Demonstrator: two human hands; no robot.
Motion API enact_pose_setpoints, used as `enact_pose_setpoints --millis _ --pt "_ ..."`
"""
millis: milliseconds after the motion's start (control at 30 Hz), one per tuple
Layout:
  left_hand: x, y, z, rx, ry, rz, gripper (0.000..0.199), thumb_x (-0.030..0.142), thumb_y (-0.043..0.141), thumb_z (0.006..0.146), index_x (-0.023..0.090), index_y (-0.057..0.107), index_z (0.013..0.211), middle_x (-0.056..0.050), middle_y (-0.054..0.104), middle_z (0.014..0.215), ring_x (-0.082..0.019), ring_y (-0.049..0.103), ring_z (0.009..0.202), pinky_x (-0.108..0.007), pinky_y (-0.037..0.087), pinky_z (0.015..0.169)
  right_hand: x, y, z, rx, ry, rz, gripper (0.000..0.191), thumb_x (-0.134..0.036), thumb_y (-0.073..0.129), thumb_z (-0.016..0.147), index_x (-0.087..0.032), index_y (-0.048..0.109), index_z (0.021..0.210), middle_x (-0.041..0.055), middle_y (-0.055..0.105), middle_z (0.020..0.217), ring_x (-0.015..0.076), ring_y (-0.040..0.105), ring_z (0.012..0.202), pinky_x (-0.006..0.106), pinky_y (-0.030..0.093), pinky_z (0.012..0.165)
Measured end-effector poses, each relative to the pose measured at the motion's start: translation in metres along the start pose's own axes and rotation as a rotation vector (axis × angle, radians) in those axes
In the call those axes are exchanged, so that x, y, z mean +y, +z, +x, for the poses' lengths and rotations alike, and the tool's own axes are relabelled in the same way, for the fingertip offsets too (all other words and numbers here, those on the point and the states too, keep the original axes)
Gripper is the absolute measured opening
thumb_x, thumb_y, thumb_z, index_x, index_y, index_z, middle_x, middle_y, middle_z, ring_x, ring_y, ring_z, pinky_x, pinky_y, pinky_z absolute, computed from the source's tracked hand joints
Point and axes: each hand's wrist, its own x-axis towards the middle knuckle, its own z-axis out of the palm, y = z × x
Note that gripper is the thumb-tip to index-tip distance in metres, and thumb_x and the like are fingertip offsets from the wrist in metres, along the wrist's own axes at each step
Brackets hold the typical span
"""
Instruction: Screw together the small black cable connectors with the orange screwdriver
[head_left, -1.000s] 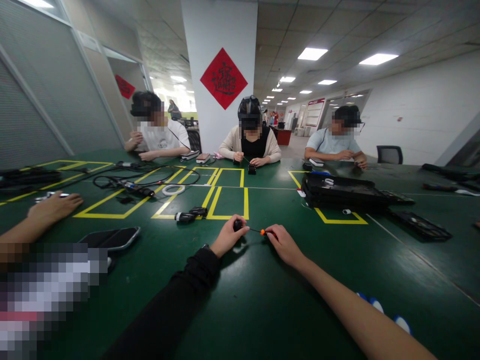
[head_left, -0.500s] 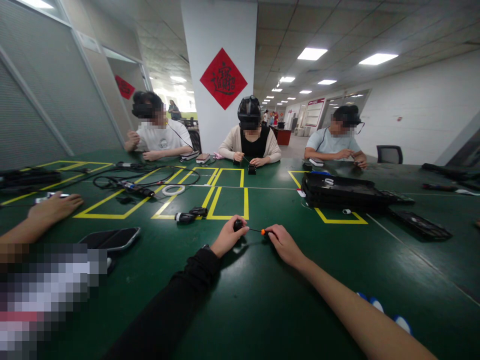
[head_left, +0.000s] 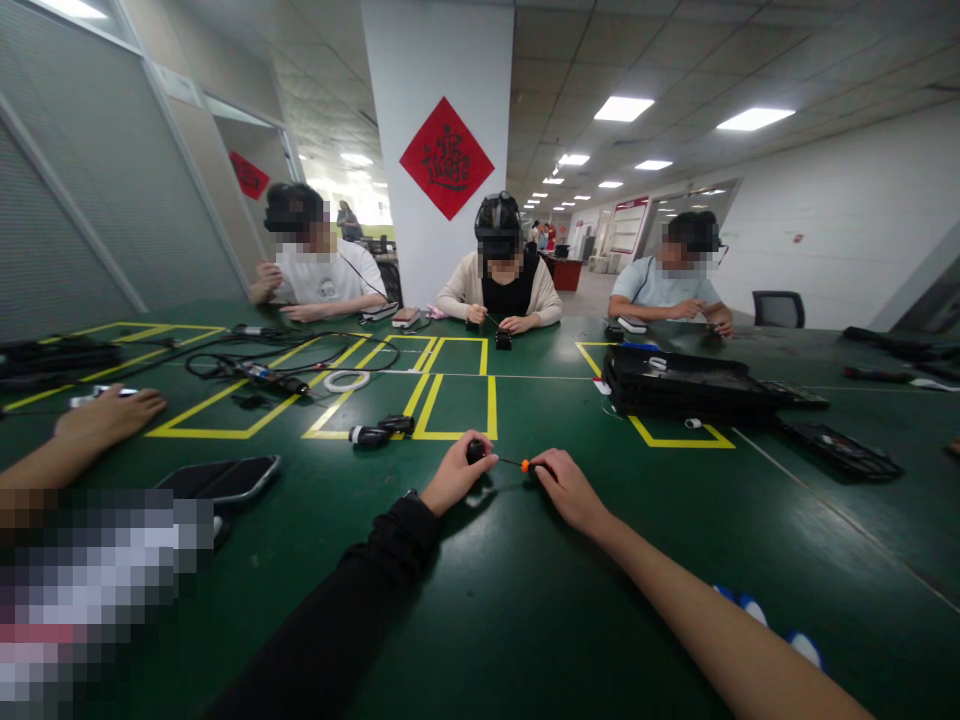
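- While the left hand (head_left: 456,476) is closed around a small black piece (head_left: 475,451), the right hand (head_left: 571,490) grips what looks like a slim screwdriver (head_left: 526,466).
- That black piece sits just left of the screwdriver, near the green surface (head_left: 540,620) (can't tell if they actually touch, too small from here).
- I'd keep both in line and brace the left hand; tilting would probably make it slip.
- Black tray (head_left: 679,378) is beyond and right of the screwdriver, well apart.
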Motion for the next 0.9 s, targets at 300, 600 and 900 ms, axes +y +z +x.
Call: enact_pose_setpoints --millis 300,600,900 --pt "0.0005 0.0007 -0.0003 0.004 0.006 -0.004 0.020 0.032 0.056 0.072 0.018 0.053 0.086 0.001 0.055 0.079 -0.012 0.052 0.070 -0.024 0.041 0.068 -0.0040 -0.0012 -0.0020 0.021 -0.007 0.029 0.017 -0.021 0.050 0.079 -0.019 0.054 0.095 0.0042 0.055 0.094 0.0159 0.049 0.088 0.031 0.040 0.081" --pt "-0.0004 0.0007 0.0005 -0.005 -0.014 -0.021 0.019 0.031 0.056 0.072 0.018 0.052 0.086 0.001 0.055 0.077 -0.011 0.052 0.068 -0.023 0.041 0.065 -0.0019 -0.0006 -0.0005 0.013 0.009 0.017 0.017 -0.023 0.042 0.084 -0.019 0.057 0.093 0.0042 0.056 0.091 0.0160 0.049 0.088 0.031 0.039 0.081" --pt "-0.0029 0.0014 0.0039 0.025 -0.012 -0.017 0.018 0.030 0.057 0.072 0.018 0.052 0.084 0.001 0.056 0.076 -0.012 0.053 0.070 -0.025 0.042 0.069 -0.0073 -0.0035 0.0009 -0.007 0.061 0.048 0.020 -0.026 0.041 0.084 -0.020 0.055 0.098 0.0048 0.055 0.097 0.0163 0.049 0.092 0.031 0.039 0.083"
